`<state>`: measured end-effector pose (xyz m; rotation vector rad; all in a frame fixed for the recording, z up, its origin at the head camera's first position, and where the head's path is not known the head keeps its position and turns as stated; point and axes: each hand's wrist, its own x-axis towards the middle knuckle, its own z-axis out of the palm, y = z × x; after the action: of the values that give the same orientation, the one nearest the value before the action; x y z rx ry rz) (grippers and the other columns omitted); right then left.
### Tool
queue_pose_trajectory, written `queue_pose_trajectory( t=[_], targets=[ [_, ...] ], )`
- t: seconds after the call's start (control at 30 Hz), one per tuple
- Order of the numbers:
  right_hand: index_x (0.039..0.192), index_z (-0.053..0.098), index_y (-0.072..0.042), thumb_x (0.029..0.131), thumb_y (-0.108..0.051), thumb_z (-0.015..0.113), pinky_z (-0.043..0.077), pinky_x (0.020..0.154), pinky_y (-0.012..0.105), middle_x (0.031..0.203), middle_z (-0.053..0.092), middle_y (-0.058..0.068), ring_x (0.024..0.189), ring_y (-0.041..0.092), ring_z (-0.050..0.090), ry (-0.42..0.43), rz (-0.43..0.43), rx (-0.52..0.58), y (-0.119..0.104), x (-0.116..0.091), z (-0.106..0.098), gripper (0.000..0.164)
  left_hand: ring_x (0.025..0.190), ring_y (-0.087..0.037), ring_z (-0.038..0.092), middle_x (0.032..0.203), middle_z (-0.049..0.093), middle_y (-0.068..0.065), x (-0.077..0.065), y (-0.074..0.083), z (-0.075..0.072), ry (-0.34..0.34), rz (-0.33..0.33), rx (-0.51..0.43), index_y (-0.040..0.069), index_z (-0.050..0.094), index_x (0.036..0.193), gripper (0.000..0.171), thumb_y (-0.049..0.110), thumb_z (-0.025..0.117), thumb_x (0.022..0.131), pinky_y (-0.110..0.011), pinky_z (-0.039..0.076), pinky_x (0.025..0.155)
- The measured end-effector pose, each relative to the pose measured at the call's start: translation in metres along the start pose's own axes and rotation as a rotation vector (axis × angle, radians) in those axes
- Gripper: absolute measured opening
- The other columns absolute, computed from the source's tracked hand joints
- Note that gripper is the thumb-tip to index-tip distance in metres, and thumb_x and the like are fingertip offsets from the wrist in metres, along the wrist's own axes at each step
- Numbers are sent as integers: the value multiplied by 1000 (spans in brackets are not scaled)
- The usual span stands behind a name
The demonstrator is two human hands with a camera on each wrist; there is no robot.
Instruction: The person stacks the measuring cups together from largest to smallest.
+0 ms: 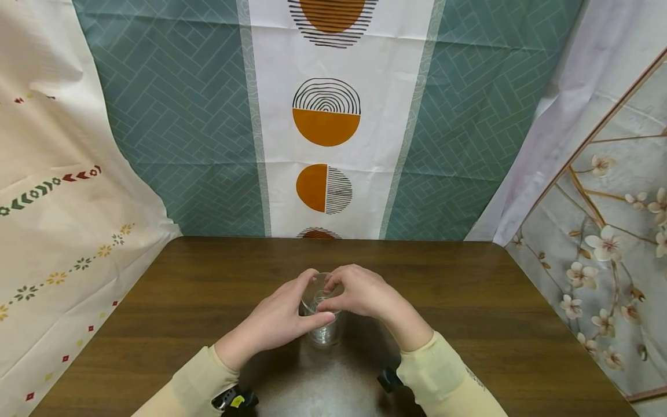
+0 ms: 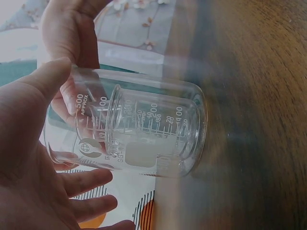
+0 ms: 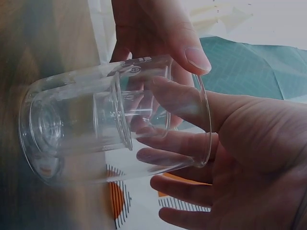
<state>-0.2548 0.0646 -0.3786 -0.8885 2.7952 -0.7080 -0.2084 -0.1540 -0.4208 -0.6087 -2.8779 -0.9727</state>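
Observation:
A large clear glass beaker (image 2: 184,86), marked 500, stands upright on the table with smaller beakers nested inside it. My left hand (image 1: 281,315) holds the large beaker near its rim, thumb on the near side and index finger across from it; the other fingers extend past the glass. My right hand (image 1: 365,292) reaches over the rim, thumb and fingers inside, and pinches the small inner beaker (image 3: 139,103). That beaker's rim rises above the rim of a middle beaker (image 3: 121,112). Glass reflections blur the exact finger contact.
The dark brown wooden table (image 1: 448,278) extends around the beakers. A green and white patterned cloth (image 1: 208,116) hangs behind it, with a cream cloth (image 1: 62,231) at left and a floral cloth (image 1: 599,289) at right.

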Motion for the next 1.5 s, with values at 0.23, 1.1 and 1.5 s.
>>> queue_pose_trajectory(
  t=[0.23, 1.1, 1.5],
  targets=[
    [104, 87, -20, 90, -42, 93, 55, 102, 47, 125, 76, -4, 125, 23, 67, -16, 7, 7, -1, 1, -2, 26, 137, -29, 61, 158, 59, -6, 0, 1, -1, 0, -2, 1, 25, 48, 156, 86, 75, 76, 93, -60, 57, 95],
    [107, 88, -19, 91, -42, 93, 55, 102, 49, 122, 77, -4, 126, 26, 67, -46, 10, 6, -1, 3, -3, 28, 137, -30, 60, 158, 59, -8, 1, 1, -1, -4, -6, -1, 26, 48, 154, 83, 75, 77, 92, -61, 57, 96],
    [119, 85, -19, 93, -39, 90, 48, 116, 52, 135, 76, -1, 147, 26, 55, 2, -7, 34, 4, -1, -4, 33, 139, -28, 59, 158, 59, -5, 0, 1, -1, -7, -7, 0, 24, 47, 156, 86, 75, 76, 93, -61, 56, 98]
  ],
)
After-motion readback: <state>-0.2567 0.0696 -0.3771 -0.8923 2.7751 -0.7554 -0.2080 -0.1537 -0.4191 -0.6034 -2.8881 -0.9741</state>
